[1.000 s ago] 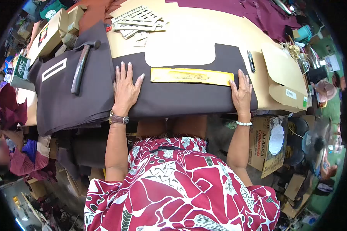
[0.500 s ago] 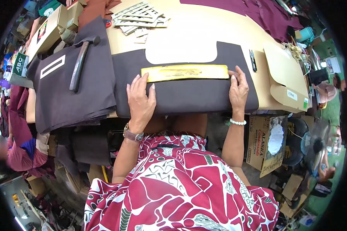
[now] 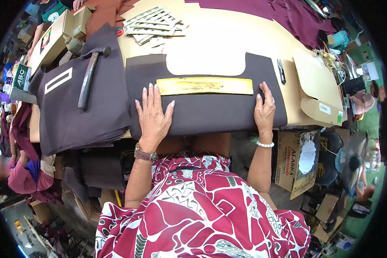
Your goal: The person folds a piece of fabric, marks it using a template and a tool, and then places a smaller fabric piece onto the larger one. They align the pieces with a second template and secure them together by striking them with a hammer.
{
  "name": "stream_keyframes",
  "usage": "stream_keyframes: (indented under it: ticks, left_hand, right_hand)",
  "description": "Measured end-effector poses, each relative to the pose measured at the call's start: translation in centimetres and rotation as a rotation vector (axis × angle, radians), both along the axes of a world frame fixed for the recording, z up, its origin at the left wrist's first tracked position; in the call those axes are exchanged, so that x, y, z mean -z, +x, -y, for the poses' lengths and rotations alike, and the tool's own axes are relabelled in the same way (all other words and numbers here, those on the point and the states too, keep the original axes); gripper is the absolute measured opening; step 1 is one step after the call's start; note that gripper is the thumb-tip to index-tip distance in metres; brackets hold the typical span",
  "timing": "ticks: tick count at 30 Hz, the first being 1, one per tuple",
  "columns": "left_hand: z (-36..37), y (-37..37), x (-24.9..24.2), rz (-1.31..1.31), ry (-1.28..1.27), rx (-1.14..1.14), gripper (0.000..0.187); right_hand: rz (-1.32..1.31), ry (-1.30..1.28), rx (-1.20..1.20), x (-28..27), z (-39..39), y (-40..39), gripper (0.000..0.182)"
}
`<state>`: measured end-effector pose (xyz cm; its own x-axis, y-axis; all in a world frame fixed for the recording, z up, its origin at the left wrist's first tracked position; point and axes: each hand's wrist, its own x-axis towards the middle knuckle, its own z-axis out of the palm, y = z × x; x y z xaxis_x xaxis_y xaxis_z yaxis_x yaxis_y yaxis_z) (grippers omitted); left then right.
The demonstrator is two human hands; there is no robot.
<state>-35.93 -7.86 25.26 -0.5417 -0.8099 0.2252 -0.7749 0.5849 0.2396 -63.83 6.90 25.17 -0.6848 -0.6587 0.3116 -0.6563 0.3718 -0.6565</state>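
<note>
A yellow strip with dark smudges [image 3: 206, 86] lies lengthwise on a dark brown sheet [image 3: 210, 112] that has a wide cut-out along its far side. My left hand [image 3: 152, 115] rests flat on the sheet with its fingers stretched out, the fingertips at the strip's left end. Just past the right end is my right hand [image 3: 264, 112], fingers extended on the sheet and a small gap between them and the strip. Neither hand grips anything.
To the left, a hammer [image 3: 89, 77] and a pale rectangular frame [image 3: 59, 81] lie on stacked dark sheets [image 3: 79, 124]. Several slotted pale strips [image 3: 152, 23] are piled at the back. A black pen-like tool [image 3: 281, 72] and a cardboard folder [image 3: 314, 81] sit on the right.
My left hand has flattened out on the sheet beside the strip's left end. My right hand has drawn slightly off the right end. The strip appears slightly lower in view, along with the sheet.
</note>
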Motion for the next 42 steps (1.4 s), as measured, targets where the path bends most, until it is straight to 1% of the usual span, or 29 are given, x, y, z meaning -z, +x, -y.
stream_keyframes:
  ticks: [2, 5, 8, 11, 14, 17, 20, 23, 26, 32, 35, 38, 42]
  left_hand:
    - [-0.3, 0.1, 0.1, -0.028, -0.016, -0.001, 0.065]
    - [-0.5, 0.3, 0.1, -0.003, 0.010, -0.028, 0.064]
    - [-0.5, 0.3, 0.0, -0.019, 0.010, -0.024, 0.065]
    - [-0.8, 0.1, -0.8, -0.081, 0.034, -0.042, 0.066]
    - [-0.8, 0.1, -0.6, -0.114, 0.021, -0.002, 0.064]
    - [-1.2, 0.0, -0.8, -0.096, -0.014, 0.005, 0.058]
    - [-1.4, -0.2, -1.0, -0.130, -0.026, 0.009, 0.052]
    - [-1.5, -0.3, -0.8, -0.203, 0.025, 0.020, 0.047]
    - [-1.5, -0.3, -0.6, -0.275, 0.068, 0.034, 0.042]
    - [-1.4, -0.4, 0.1, -0.262, 0.010, 0.031, 0.039]
    - [-1.4, -0.5, 0.0, -0.249, -0.010, 0.033, 0.039]
    - [-1.5, -0.7, -0.1, -0.211, -0.019, 0.017, 0.038]
    - [-1.6, -0.7, -0.1, -0.221, -0.036, 0.023, 0.038]
  right_hand:
    - [-0.033, 0.026, -0.010, 0.1, 0.2, -0.1, 0.041]
    - [-0.076, 0.049, -0.031, 0.5, 0.6, -0.4, 0.041]
    - [-0.064, 0.051, -0.020, 0.5, 0.5, -0.4, 0.041]
    - [-0.116, 0.069, 0.015, 0.7, 0.2, -0.8, 0.041]
    - [-0.101, 0.032, 0.021, 0.7, 0.0, -1.2, 0.041]
    - [-0.070, -0.011, 0.038, 0.2, 0.1, -1.0, 0.038]
    - [0.020, -0.087, -0.001, -0.7, 0.1, -0.5, 0.036]
    - [0.058, -0.091, -0.012, -0.7, 0.3, 0.1, 0.034]
    - [0.181, -0.176, 0.017, -0.4, 0.2, 0.1, 0.033]
    - [0.114, -0.137, 0.018, -0.1, 0.2, -0.1, 0.031]
    - [0.021, -0.096, 0.016, 0.1, 0.2, -0.2, 0.026]
    - [-0.082, -0.026, -0.038, 0.2, 0.1, -0.4, 0.023]
    - [-0.093, -0.012, -0.034, 0.3, 0.1, -0.4, 0.023]
